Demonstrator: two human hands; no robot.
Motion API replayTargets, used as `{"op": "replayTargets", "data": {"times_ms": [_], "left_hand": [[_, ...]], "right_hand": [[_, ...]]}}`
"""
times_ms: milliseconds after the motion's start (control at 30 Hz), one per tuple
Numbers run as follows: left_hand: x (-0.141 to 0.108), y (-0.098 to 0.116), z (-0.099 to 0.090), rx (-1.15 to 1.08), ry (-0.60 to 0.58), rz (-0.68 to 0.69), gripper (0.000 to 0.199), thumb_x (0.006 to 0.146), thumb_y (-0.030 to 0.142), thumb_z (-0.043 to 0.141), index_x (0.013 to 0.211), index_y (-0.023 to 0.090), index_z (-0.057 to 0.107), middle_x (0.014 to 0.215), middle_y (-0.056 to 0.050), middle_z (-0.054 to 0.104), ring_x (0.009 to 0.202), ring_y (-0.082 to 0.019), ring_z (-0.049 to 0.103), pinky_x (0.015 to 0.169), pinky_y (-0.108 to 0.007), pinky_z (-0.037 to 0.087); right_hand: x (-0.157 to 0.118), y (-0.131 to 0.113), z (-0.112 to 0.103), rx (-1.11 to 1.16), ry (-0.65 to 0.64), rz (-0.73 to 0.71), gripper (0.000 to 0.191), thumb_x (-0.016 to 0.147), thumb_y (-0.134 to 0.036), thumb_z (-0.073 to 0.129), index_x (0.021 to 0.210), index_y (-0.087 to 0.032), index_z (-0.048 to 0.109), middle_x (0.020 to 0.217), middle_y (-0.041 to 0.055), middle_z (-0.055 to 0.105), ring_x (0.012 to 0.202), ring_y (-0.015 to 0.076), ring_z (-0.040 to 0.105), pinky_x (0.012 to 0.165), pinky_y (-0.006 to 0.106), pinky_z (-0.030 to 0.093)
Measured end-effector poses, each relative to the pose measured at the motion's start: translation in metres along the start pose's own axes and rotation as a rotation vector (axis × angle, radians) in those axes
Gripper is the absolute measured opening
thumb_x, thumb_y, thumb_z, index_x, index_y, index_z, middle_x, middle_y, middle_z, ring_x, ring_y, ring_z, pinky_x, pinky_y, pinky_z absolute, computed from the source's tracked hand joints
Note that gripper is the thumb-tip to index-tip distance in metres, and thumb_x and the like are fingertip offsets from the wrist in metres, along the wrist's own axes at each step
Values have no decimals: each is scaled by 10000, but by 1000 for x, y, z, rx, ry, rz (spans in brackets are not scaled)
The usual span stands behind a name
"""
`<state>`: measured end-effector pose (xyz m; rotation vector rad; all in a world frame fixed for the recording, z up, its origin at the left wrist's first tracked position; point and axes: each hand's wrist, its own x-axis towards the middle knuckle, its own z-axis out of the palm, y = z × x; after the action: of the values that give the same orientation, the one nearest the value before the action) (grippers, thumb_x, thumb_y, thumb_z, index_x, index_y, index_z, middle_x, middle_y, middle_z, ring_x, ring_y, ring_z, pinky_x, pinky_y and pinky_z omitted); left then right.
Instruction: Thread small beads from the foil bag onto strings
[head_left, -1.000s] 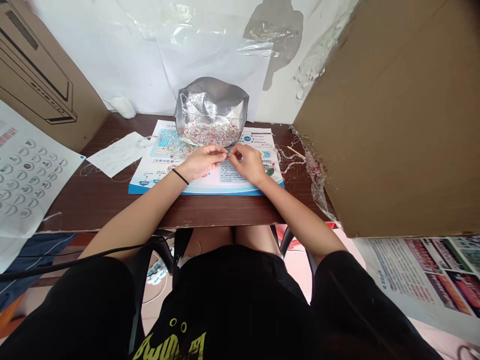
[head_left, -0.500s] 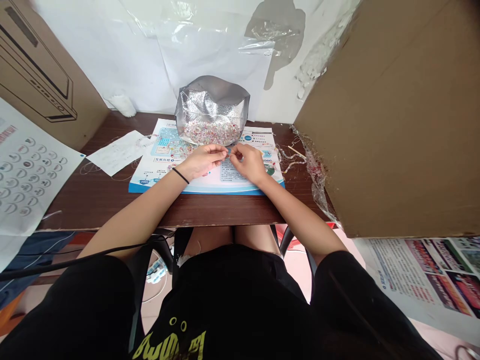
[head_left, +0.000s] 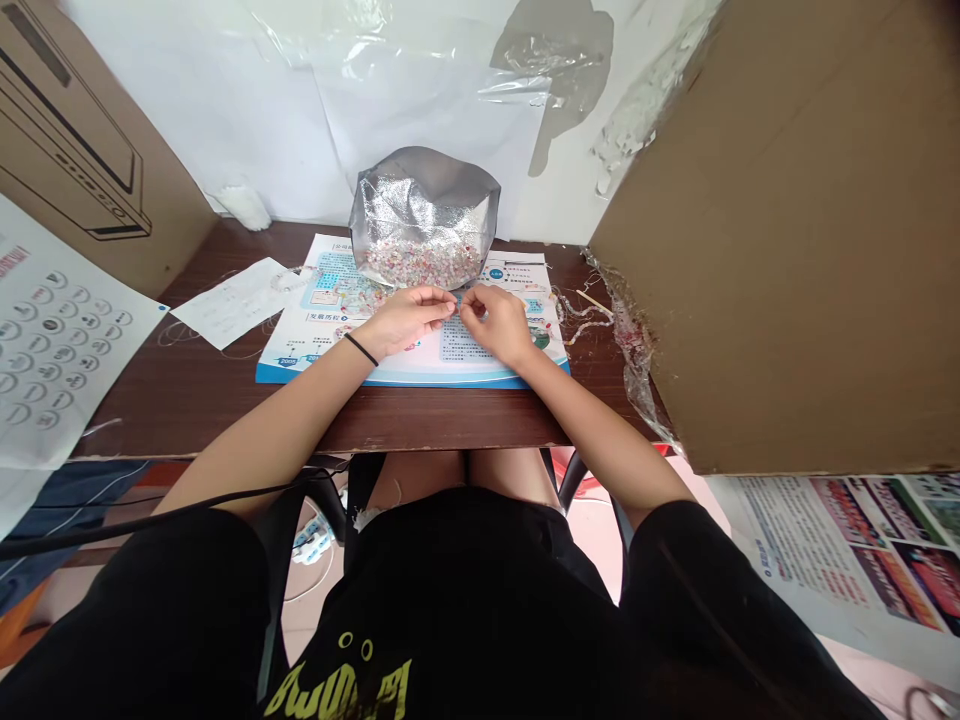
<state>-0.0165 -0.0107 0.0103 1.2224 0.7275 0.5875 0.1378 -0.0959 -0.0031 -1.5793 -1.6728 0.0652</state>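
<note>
Over a printed sheet (head_left: 360, 374) on the dark table, my left hand (head_left: 411, 320) and my right hand (head_left: 498, 325) meet with their fingertips nearly touching. Each hand is closed in a pinch, and what lies between the fingertips is too small to make out. Just behind them stands an open silvery bag (head_left: 424, 205) with many small pink, white and red beads (head_left: 424, 262) in its bottom. Loose beads (head_left: 364, 298) lie on the sheet left of the bag. A black band circles my left wrist.
A white paper slip (head_left: 232, 302) with thin threads lies at the left. Strung beads (head_left: 589, 325) and crumpled clear plastic (head_left: 636, 350) are at the right. Cardboard boxes (head_left: 810, 240) flank both sides. The table's front edge (head_left: 450, 447) is close to my lap.
</note>
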Motion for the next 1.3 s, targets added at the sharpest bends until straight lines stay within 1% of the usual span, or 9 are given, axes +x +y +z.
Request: {"op": "replayTargets", "data": {"times_ms": [267,500,633,900,1133,1300], "left_hand": [[1,0,-1,-19,10,-13,199,676,144,864,803,128,711,786,-24,669,770,-102,595,749,-266,440],[1,0,1,-30,25,-12,172,683,101,844,782,128,707,740,-11,661,727,-87,583,710,-247,425],[1,0,1,-29,26,-19,175,684,87,840,791,126,707,745,-14,663,721,-88,581,702,-254,417],[3,-2,-2,-4,12,-1,195,686,121,857,818,133,713,770,-18,666,720,-90,581,713,-265,430],[2,-1,-1,-13,14,0,202,674,109,862,801,129,706,737,-11,661,713,-89,585,704,-257,424],[1,-1,1,0,22,-4,196,670,109,864,785,135,708,727,-11,658,705,-95,587,727,-280,435]], "right_hand": [[0,1,0,-14,-12,-8,113,894,-139,559,815,-202,609,782,15,628,762,168,555,758,316,410],[0,3,1,-15,25,-20,123,874,-147,544,780,-206,597,767,16,631,736,161,541,745,315,412],[0,2,0,-10,11,-27,124,864,-144,543,767,-208,588,761,14,634,729,158,538,741,315,412],[0,0,-1,-34,-17,-9,122,861,-141,536,776,-207,593,777,16,636,741,161,543,754,324,406],[0,-1,-2,-44,-37,-1,116,867,-151,529,790,-199,602,790,26,639,755,168,547,763,329,405],[1,0,-1,-42,-33,-2,103,871,-170,548,787,-203,597,777,22,641,745,167,545,757,322,405]]}}
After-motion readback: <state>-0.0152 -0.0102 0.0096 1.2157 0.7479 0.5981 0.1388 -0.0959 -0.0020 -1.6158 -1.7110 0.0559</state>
